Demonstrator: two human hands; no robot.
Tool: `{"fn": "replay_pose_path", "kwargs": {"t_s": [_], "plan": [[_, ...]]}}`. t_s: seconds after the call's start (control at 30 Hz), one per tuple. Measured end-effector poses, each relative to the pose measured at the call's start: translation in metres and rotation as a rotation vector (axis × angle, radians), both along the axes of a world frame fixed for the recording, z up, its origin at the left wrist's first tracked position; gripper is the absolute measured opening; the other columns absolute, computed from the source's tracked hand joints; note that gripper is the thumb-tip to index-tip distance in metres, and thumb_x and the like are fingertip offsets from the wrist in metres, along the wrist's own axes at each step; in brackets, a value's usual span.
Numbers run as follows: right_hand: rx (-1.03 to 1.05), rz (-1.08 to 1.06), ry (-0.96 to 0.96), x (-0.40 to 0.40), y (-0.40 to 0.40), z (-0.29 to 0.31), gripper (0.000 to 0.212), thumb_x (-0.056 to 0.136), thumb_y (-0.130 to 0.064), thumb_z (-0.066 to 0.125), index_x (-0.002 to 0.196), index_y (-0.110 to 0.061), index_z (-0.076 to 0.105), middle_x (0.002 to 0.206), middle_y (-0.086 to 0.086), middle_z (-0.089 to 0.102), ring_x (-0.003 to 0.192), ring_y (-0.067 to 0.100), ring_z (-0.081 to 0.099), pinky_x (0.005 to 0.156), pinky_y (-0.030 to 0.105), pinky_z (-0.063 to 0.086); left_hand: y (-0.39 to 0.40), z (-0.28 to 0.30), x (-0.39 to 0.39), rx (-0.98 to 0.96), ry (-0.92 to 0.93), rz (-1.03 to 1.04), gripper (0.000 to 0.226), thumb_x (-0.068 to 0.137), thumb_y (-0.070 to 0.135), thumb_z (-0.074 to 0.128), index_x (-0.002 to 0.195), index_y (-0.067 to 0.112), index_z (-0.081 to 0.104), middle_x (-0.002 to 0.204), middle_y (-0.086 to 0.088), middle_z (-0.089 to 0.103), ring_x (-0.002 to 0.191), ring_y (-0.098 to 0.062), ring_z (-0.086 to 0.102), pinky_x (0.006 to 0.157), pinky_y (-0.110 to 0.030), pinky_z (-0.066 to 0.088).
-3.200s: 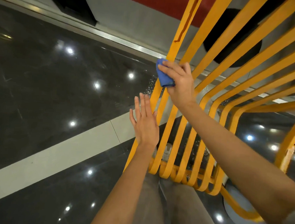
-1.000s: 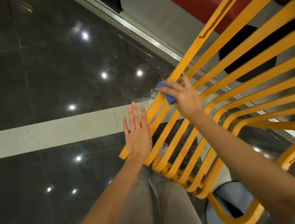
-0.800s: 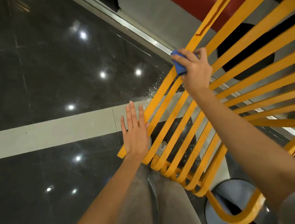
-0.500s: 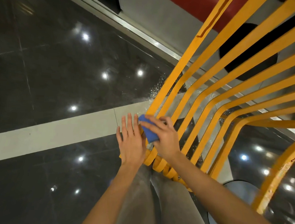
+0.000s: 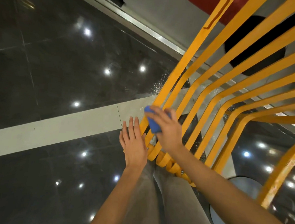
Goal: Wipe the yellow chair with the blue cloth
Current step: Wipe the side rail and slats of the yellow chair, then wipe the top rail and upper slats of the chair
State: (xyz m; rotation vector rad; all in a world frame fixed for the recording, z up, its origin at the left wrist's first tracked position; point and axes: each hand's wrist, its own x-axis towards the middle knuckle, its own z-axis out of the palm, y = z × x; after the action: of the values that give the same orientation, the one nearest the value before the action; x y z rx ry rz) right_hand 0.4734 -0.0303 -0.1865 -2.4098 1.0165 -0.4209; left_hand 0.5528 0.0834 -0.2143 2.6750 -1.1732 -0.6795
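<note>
The yellow chair [image 5: 193, 51] is made of long bent slats that run from the top right down to a curled front edge by my knees. My right hand [image 5: 168, 129] is shut on the blue cloth [image 5: 152, 121] and presses it on the leftmost slats, low down near that edge. The fingers hide most of the cloth. My left hand [image 5: 134, 143] is flat with its fingers apart, resting against the outer left slat just below and left of the cloth.
Dark glossy floor tiles [image 5: 61, 65] with light reflections lie to the left, crossed by a pale grey strip [image 5: 67, 122]. White specks dot the floor by the chair's left slat. A metal threshold [image 5: 147, 30] and a grey wall run along the back. My grey trouser legs [image 5: 156, 197] are below.
My right hand swept the cloth up the left slats, then down to the chair's front edge, and has now moved slightly back up. The left hand stayed against the outer slat.
</note>
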Motion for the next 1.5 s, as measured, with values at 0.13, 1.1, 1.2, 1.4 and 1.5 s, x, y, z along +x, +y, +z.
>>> {"fn": "replay_pose_path", "kwargs": {"t_s": [0.13,1.1,1.2,1.4,1.5], "plan": [[-0.019,0.238,-0.001,-0.020,0.004,0.001,0.048,0.078,-0.003,0.071,0.119,-0.027,0.067,0.131,-0.007,0.061,0.102,0.025,0.045,0.060,0.035,0.054,0.001,-0.001,0.002,-0.011,-0.007,-0.003,0.053,0.103,0.034,0.025,0.151,0.011,0.024,0.156,-0.010,0.034,0.145,-0.034,0.028,0.109,-0.053,0.037],[1.340,-0.834,-0.405,-0.107,-0.023,0.096,0.045,0.090,-0.048,0.051,0.103,-0.009,0.067,0.089,0.012,0.076,0.075,0.031,0.073,0.056,0.036,0.061,-0.031,0.119,-0.037,-0.450,0.798,0.535,0.047,0.102,0.027,0.045,0.147,0.017,0.035,0.133,0.004,0.053,0.119,-0.002,0.054,0.098,-0.014,0.045],[1.294,-0.883,-0.403,-0.123,-0.030,0.104,0.043,0.096,-0.045,0.047,0.104,-0.008,0.066,0.083,0.012,0.076,0.066,0.026,0.073,0.051,0.032,0.060,-0.041,0.119,-0.050,-0.387,0.890,0.525,0.041,0.100,0.028,0.052,0.140,0.017,0.046,0.131,0.005,0.056,0.115,0.001,0.055,0.091,-0.007,0.044],[1.353,-0.796,-0.348,-0.134,-0.035,0.124,0.055,0.091,-0.052,0.050,0.105,-0.002,0.067,0.086,0.017,0.075,0.076,0.032,0.073,0.059,0.036,0.062,-0.073,0.121,-0.064,-0.172,1.229,0.589,0.103,0.061,0.073,0.075,0.144,0.021,0.044,0.146,0.001,0.050,0.133,-0.014,0.047,0.115,-0.041,0.035],[1.429,-0.635,-0.374,-0.129,-0.034,0.143,0.046,0.093,-0.046,0.052,0.106,-0.004,0.067,0.090,0.018,0.074,0.081,0.038,0.072,0.057,0.036,0.061,-0.090,0.132,-0.064,-0.103,1.388,0.594,0.101,0.059,0.073,0.077,0.137,0.013,0.054,0.133,-0.009,0.062,0.121,-0.024,0.060,0.103,-0.042,0.047]]}}
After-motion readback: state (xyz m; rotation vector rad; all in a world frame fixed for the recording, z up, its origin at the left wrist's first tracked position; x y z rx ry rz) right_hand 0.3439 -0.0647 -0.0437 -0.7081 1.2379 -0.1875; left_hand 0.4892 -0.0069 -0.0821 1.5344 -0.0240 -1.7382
